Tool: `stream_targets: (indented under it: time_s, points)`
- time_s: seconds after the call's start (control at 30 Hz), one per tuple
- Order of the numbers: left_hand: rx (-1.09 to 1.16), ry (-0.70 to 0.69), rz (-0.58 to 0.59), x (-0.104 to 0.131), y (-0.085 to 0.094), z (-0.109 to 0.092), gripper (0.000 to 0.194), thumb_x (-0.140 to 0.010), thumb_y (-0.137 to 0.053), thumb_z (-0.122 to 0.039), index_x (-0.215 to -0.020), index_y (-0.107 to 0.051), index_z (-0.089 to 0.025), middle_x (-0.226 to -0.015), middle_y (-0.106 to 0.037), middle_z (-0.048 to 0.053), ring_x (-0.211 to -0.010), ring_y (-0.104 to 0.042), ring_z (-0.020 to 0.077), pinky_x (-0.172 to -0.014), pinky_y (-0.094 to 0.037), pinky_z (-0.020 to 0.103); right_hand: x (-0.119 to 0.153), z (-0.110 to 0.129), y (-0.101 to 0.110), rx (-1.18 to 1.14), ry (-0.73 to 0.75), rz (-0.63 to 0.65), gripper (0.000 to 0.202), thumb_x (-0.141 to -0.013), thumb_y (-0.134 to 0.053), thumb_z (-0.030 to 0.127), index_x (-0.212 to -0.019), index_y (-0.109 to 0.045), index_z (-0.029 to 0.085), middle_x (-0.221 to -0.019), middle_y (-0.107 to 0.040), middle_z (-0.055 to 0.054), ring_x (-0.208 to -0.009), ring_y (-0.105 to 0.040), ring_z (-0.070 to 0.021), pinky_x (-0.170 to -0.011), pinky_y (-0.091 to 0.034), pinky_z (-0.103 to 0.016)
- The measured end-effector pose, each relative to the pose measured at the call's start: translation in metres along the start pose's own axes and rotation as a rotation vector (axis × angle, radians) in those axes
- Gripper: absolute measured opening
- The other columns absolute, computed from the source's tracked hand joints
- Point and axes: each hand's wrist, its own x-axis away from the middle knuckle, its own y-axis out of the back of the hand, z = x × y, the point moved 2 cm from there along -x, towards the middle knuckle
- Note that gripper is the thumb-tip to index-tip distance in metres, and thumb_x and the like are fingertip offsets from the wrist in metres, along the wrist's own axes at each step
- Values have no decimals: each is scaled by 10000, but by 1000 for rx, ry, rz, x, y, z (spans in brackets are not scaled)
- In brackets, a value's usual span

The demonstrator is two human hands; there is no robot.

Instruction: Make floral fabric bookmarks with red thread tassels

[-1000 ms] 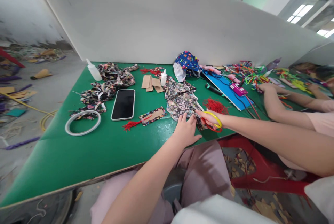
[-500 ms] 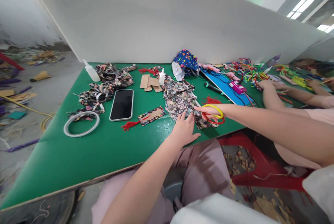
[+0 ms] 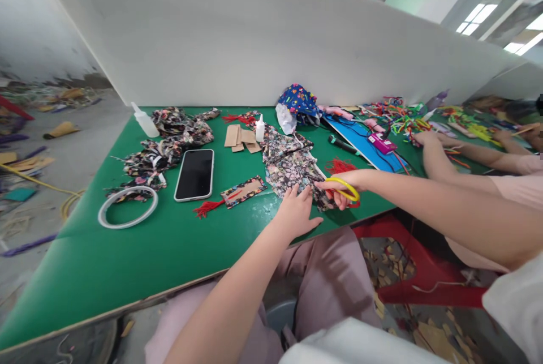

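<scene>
Floral cloth [image 3: 288, 163] lies on the green table [image 3: 169, 256] in front of me. My left hand [image 3: 296, 211] rests flat on its near edge, fingers spread and thumb out to the right. My right hand [image 3: 339, 185] is closed around scissors [image 3: 348, 188] with yellow and red handles, at the cloth's right edge; the blades are hidden. Left of my left hand is a floral-edged cardboard strip [image 3: 244, 191] with a red tassel [image 3: 207, 207]. Red threads [image 3: 339, 166] lie just beyond my right hand.
A phone [image 3: 194, 175], a roll of tape [image 3: 128, 207] and bunched floral cloth [image 3: 178, 132] lie left. Behind are cardboard pieces [image 3: 241, 138], a glue bottle [image 3: 259, 128] and a patterned cap [image 3: 299, 103]. Another person's hand [image 3: 426, 138] is among colourful cords at right.
The view has shifted slightly. The scissors in my right hand have turned a little, and their red handle shows less. My left hand stays flat on the cloth.
</scene>
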Motion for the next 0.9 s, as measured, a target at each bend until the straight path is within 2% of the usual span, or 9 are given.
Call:
stream_targets:
  time_s: [0.1, 0.27, 0.4, 0.53, 0.6, 0.9]
  points:
    - [9, -1, 8, 0, 0, -1, 712, -765, -419, -575, -1259, -425, -62, -1364, -377, 124, -1260, -272, 359, -1035, -239, 461, 0, -3, -8, -96, -66, 18, 716, -693, -136, 790, -726, -469, 157, -464, -558, -60, -450, -593, -174, -428, -470, -264]
    - [14, 1, 13, 1, 0, -1, 728, -764, -422, -573, -1269, -411, -49, -1366, -373, 127, -1261, -264, 368, -1040, -230, 466, 0, 1, -6, -111, -67, 46, 674, -732, -149, 754, -705, -452, 153, -446, -555, -62, -441, -594, -173, -432, -472, -256]
    - [-1, -4, 4, 0, -1, 0, 726, -765, -415, -576, -1273, -405, -56, -1362, -378, 126, -1260, -267, 364, -1036, -233, 468, -2, 3, -8, -134, -48, 6, 639, -770, -169, 717, -689, -454, 151, -382, -500, -30, -353, -525, -138, -377, -433, -226]
    - [-19, -13, -9, 0, -2, -1, 718, -772, -401, -577, -1271, -407, -60, -1349, -396, 127, -1255, -275, 358, -1030, -239, 466, -9, 1, -9, -154, -6, -58, 646, -742, -226, 742, -645, -462, 148, -324, -395, 24, -288, -412, -89, -381, -441, -232]
    - [-22, -13, -13, 0, -2, -1, 716, -772, -399, -583, -1266, -413, -65, -1345, -400, 127, -1254, -276, 357, -1029, -239, 464, -11, 0, -9, -168, 1, -60, 663, -719, -239, 763, -635, -471, 147, -321, -369, 34, -297, -408, -87, -402, -457, -243]
    - [-15, -3, 4, 1, 0, 0, 702, -766, -411, -584, -1251, -431, -77, -1337, -409, 130, -1258, -273, 360, -1029, -227, 469, -9, 4, -12, 50, 47, -132, 686, -673, -300, 791, -534, -492, 147, -266, -383, -2, -257, -409, -120, -314, -356, -231]
